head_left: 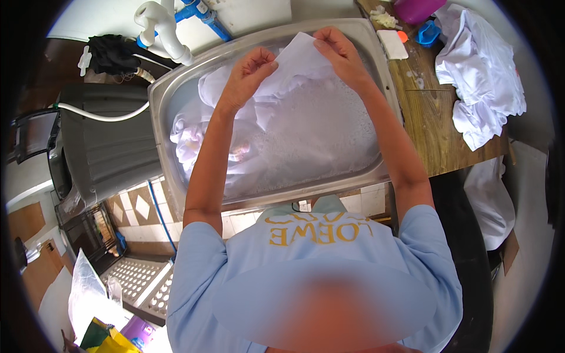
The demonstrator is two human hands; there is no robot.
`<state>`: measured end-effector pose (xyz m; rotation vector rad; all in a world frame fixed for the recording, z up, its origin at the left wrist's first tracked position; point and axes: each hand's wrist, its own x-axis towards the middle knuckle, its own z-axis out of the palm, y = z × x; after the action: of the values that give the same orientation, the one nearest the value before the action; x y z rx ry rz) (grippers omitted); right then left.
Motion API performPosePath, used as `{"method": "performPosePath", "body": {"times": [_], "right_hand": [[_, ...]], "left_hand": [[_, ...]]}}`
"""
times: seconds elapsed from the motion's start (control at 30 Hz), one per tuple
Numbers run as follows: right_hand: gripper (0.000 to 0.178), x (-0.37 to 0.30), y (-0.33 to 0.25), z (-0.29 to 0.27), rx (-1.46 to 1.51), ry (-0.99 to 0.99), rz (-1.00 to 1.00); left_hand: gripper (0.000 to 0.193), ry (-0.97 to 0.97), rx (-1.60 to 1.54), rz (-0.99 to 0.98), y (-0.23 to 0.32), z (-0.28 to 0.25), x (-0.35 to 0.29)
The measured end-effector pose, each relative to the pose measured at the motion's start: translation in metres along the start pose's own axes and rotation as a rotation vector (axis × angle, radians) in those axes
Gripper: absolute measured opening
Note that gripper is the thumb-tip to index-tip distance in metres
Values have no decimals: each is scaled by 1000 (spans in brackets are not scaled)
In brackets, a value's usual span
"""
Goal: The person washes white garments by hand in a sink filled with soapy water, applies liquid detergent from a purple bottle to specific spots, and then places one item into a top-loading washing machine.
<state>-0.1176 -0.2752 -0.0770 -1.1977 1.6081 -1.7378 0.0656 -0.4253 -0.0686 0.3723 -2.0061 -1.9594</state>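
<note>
A white cloth (300, 62) is stretched up out of sudsy water between my two hands, its lower part trailing into the basin. My left hand (252, 75) is closed, thumb against curled fingers, at the cloth's left edge. At its upper right corner, my right hand (341, 54) pinches the fabric between thumb and fingers. The metal sink basin (376, 65) holds cloudy, foamy water (318, 135). More wet white laundry (191, 138), with some pinkish and yellowish patches, lies in the basin's left part. What kind of garment the held cloth is does not show.
A white faucet (162, 26) overhangs the basin's far left corner. On the right, a wooden counter (424, 112) bears crumpled white clothes (479, 70), a blue plastic cup (428, 33), a white block (392, 45) and a purple container (415, 9). A white hose (106, 116) crosses a dark grey surface at left.
</note>
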Motion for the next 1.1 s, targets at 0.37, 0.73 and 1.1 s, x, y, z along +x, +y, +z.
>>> {"method": "performPosePath", "body": {"times": [0.37, 0.73, 1.1], "right_hand": [[8, -14, -61, -10, 114, 15, -27], [15, -28, -72, -31, 87, 150, -12], [28, -22, -88, -87, 20, 37, 46]], "left_hand": [[28, -371, -291, -6, 39, 36, 56], [17, -382, -88, 224, 63, 59, 80], [58, -588, 329, 262, 97, 70, 150]]}}
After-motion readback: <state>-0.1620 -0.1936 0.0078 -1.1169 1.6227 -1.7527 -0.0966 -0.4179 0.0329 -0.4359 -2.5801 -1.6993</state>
